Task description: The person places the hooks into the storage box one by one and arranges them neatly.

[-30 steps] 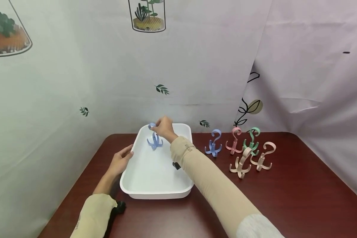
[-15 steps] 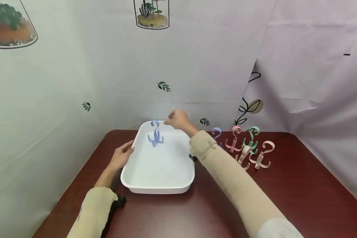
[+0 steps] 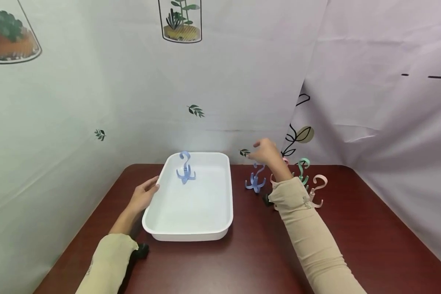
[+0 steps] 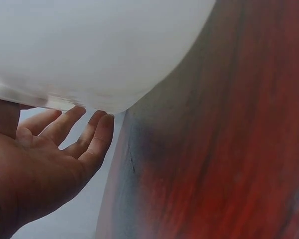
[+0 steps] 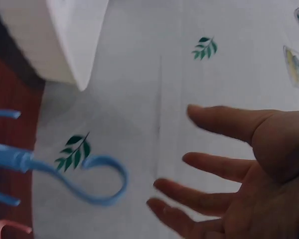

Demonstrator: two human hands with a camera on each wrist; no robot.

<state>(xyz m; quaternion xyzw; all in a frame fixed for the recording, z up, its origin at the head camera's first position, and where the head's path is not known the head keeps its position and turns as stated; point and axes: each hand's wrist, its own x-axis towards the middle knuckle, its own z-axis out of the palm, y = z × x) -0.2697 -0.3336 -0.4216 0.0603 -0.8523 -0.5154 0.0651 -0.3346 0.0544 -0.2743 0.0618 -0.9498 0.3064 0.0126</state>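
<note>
In the head view, a white rectangular tray stands on the table. A blue four-pronged hanging hook stands in its far left part. My left hand is at the tray's left rim, and in the left wrist view its relaxed fingers touch the edge from outside. Right of the tray, my right hand hovers above and beside a second blue hook. In the right wrist view its fingers are spread, apart from the blue hook, and hold nothing.
Behind my right arm stand a green hook, a pale pink hook and a mostly hidden pink hook. They are on the dark red table. A printed pale cloth hangs along the table's back edge.
My right hand has let go of the blue hook in the tray and moved right, over the table, to the other blue hook. My left hand has stayed at the tray's rim.
</note>
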